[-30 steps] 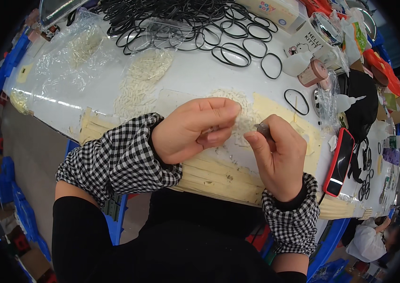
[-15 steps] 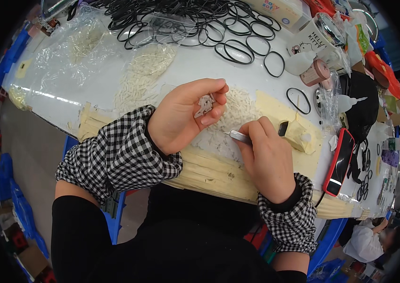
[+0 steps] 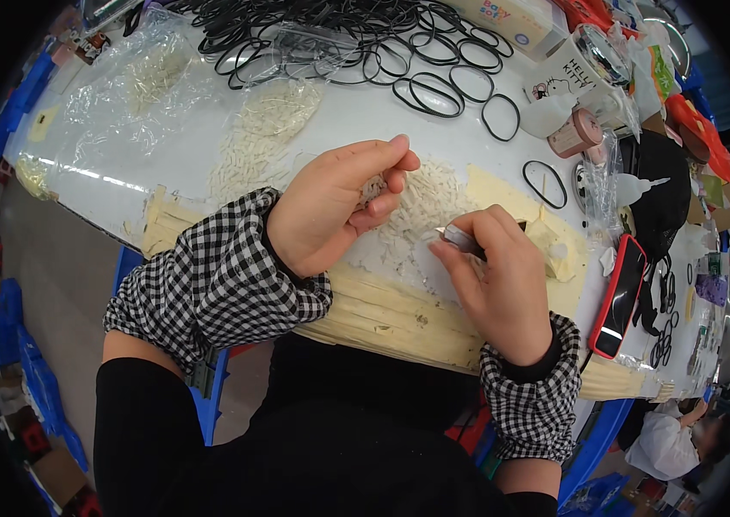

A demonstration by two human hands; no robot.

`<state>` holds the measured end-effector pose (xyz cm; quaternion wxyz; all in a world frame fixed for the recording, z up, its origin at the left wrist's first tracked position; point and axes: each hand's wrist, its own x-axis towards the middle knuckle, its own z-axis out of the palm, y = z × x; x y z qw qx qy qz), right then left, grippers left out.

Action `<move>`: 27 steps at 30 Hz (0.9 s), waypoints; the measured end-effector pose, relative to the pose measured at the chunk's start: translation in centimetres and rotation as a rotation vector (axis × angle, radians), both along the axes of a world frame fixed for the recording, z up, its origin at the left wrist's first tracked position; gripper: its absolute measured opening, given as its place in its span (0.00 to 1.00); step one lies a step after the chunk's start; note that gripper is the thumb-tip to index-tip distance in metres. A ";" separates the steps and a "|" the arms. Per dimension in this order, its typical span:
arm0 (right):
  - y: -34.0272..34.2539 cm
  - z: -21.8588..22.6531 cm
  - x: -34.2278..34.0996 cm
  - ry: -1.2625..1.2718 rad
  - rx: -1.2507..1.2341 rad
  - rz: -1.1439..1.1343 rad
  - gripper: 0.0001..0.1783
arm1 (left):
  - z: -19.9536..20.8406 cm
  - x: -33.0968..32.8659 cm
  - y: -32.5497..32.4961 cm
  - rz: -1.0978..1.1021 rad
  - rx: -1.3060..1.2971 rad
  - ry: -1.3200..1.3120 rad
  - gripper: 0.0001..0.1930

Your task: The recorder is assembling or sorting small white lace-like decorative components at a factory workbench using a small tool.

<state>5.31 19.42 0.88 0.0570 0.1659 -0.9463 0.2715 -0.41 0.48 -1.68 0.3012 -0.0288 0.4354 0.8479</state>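
My left hand [image 3: 330, 202] is cupped, palm turned inward, with its fingers curled around small white pieces [image 3: 373, 188], mostly hidden by the fingers. To its right, my right hand [image 3: 503, 276] grips a small silver knife [image 3: 461, 240] between thumb and fingers, its pointed tip aimed up and left. Much of the knife's handle is covered by the hand. Beneath and between both hands spreads a loose pile of short white pieces [image 3: 434, 196] on the white tabletop, with thin translucent scraps along its near side.
Black rubber rings [image 3: 434, 93] lie heaped along the far side. A clear bag of white pieces [image 3: 279, 112] stands beyond my left hand. On the right are a yellow-taped block [image 3: 546, 246], a red-cased phone [image 3: 620, 297] and a pink jar [image 3: 573, 134]. Yellow tape covers the table's front edge [image 3: 382, 314].
My right hand has shifted slightly right and up, and the knife has tilted so its tip points more upward. The left hand's fingers have closed further over the white pieces.
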 end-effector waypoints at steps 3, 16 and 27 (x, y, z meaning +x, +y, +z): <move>-0.6 -0.6 0.4 -0.011 0.163 -0.001 0.08 | 0.0 0.0 0.0 -0.014 0.001 0.001 0.12; -0.5 1.2 -0.1 0.294 -0.209 0.084 0.11 | -0.6 0.1 0.1 -0.446 0.142 0.068 0.09; -0.3 0.3 0.0 0.272 0.053 -0.052 0.18 | -0.5 0.4 0.1 -0.307 0.196 0.072 0.09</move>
